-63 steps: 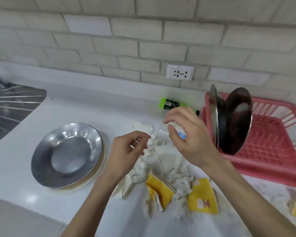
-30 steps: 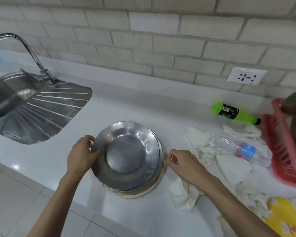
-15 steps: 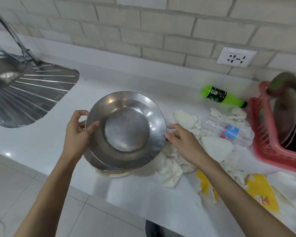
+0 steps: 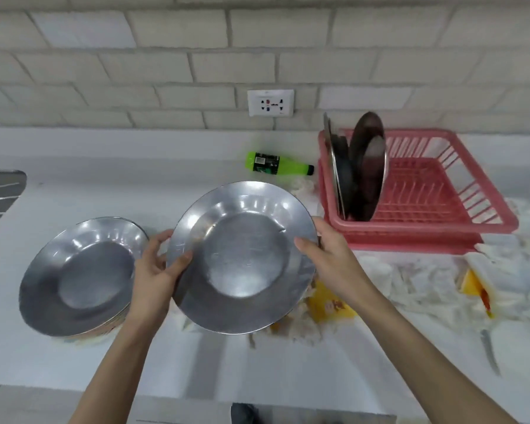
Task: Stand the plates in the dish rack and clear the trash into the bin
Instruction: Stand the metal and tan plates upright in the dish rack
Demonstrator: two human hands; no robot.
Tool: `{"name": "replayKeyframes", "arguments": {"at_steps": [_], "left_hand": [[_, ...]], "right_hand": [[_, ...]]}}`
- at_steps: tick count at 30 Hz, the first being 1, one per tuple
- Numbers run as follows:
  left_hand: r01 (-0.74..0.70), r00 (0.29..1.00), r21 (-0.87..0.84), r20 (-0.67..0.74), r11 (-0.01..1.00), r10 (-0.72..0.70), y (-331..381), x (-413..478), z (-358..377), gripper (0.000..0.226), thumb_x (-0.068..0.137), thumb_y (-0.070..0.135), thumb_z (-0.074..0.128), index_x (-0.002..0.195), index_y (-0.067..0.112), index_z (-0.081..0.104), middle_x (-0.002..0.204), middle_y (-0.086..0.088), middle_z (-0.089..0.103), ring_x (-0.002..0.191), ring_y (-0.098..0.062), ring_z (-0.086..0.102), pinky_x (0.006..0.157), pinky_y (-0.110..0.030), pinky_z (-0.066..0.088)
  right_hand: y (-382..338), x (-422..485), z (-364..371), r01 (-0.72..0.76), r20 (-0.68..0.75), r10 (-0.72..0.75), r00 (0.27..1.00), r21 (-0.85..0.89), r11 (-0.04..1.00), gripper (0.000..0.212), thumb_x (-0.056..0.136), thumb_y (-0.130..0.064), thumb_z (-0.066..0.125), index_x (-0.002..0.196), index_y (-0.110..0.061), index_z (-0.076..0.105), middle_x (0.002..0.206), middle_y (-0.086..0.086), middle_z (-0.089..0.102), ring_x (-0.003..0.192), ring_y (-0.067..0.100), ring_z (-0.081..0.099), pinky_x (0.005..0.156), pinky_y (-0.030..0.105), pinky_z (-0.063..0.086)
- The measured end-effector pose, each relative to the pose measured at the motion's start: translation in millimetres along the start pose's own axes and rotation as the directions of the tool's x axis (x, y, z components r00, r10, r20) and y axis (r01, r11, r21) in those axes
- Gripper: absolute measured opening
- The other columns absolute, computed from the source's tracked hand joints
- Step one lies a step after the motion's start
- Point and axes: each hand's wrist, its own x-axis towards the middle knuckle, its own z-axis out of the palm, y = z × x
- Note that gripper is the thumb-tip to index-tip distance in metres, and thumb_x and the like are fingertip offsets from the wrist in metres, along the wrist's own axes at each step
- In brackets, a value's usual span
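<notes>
Left hand (image 4: 155, 270) and right hand (image 4: 328, 258) are clamped on one plate's (image 4: 242, 258) opposite rims; the dish rack (image 4: 426, 232) is seen rightward, nearer the right.

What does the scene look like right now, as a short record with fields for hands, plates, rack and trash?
Left hand: grips held plate's left rim
Right hand: grips its right rim
Held plate: above counter, tilted toward camera
Plate stack: on counter, left
Dish rack: pink, plates standing at its left end
Trash: crumpled tissue, yellow wrappers, green bottle on counter
</notes>
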Motion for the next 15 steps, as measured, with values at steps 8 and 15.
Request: {"name": "replayKeyframes", "arguments": {"at_steps": [8, 15], "left_hand": [[0.071, 0.992, 0.114, 0.093, 0.991, -0.082, -24, -62, 113, 0.050, 0.078, 0.019, 0.076, 0.122, 0.034, 0.058, 0.090, -0.003, 0.077, 0.079, -0.028, 0.071, 0.063, -0.039, 0.056], [0.023, 0.975, 0.178, 0.214, 0.984, -0.061, -40, -87, 203, 0.032, 0.088, 0.010, 0.073, 0.116, 0.022, 0.063, 0.081, 0.000, 0.075, 0.066, -0.015, 0.068, 0.058, -0.045, 0.057]], "right_hand": [[-5, -47, -113, 0.069, -0.063, -0.079, 0.995, -0.154, 0.986, 0.021, 0.085, -0.024, 0.055, 0.103, -0.024, 0.065, 0.093, -0.006, 0.070, 0.090, 0.015, 0.066, 0.083, 0.045, 0.053], [-6, -61, -203, 0.117, -0.091, -0.148, 0.985, -0.285, 0.951, 0.019, 0.081, -0.016, 0.056, 0.095, -0.014, 0.068, 0.084, 0.007, 0.069, 0.081, 0.029, 0.065, 0.078, 0.053, 0.052]]}}
